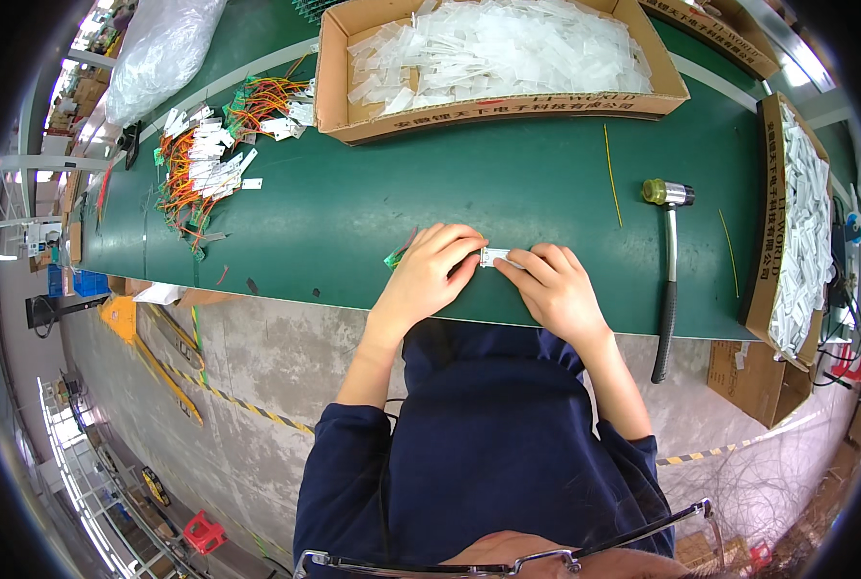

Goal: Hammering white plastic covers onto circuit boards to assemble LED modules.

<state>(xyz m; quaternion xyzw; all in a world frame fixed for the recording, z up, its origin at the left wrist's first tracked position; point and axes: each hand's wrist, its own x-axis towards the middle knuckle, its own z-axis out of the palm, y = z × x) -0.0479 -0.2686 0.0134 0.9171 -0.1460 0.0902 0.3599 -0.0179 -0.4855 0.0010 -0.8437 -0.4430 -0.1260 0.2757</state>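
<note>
Near the front edge of the green worktable (508,164), both hands meet at a small white rectangular plastic part (494,257). My right hand (558,291) pinches its right end between thumb and fingers. At its left end, the closed fingers of my left hand (425,272) grip it too, with their tips partly hidden. A small green circuit board (392,259) with a thin reddish wire shows just left of my left hand. Whether it is joined to the white part is hidden by the fingers.
A cardboard box (508,113) of translucent plastic pieces stands at the back; another box (766,222) of white parts stands at right. A mallet (670,253) overhangs the front edge. Wired white parts (213,164) are piled at left. Loose yellow wires (612,176) lie right of centre.
</note>
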